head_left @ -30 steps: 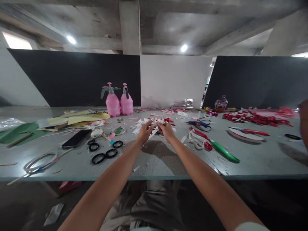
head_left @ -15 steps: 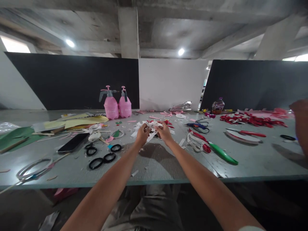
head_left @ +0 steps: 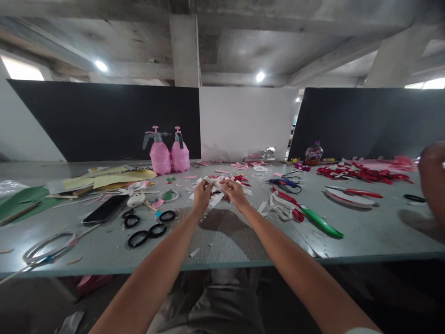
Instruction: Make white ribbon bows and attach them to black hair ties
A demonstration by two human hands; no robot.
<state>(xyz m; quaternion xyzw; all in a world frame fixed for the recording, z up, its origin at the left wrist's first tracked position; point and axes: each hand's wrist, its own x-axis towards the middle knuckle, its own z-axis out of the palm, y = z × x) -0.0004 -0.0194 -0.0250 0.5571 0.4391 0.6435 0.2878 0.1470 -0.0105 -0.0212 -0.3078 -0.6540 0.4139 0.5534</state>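
Above the middle of the grey table, my left hand (head_left: 202, 195) and my right hand (head_left: 234, 191) face each other with bent fingers. Both pinch a white ribbon (head_left: 216, 184) stretched between them; its exact form is too small to make out. More white strips (head_left: 217, 199) lie below and around my fingers. Behind the hands some red ribbon pieces (head_left: 241, 178) show on the table. To the right of my right hand lies a bundle of white and red ribbon (head_left: 280, 207), beside a green-handled tool (head_left: 321, 221).
Left of my hands are black rings (head_left: 139, 237), a phone (head_left: 106, 208) and yellow sheets (head_left: 118, 176). Two pink spray bottles (head_left: 160, 157) stand at the back. Rightward lie a glue gun (head_left: 285, 183), a ribbon roll (head_left: 349, 197) and a red ribbon pile (head_left: 365, 173). Another person's arm (head_left: 433, 181) reaches in at right.
My hands have drawn slightly apart, with the white ribbon still between them. The view has shifted very slightly. Other things on the table lie as before.
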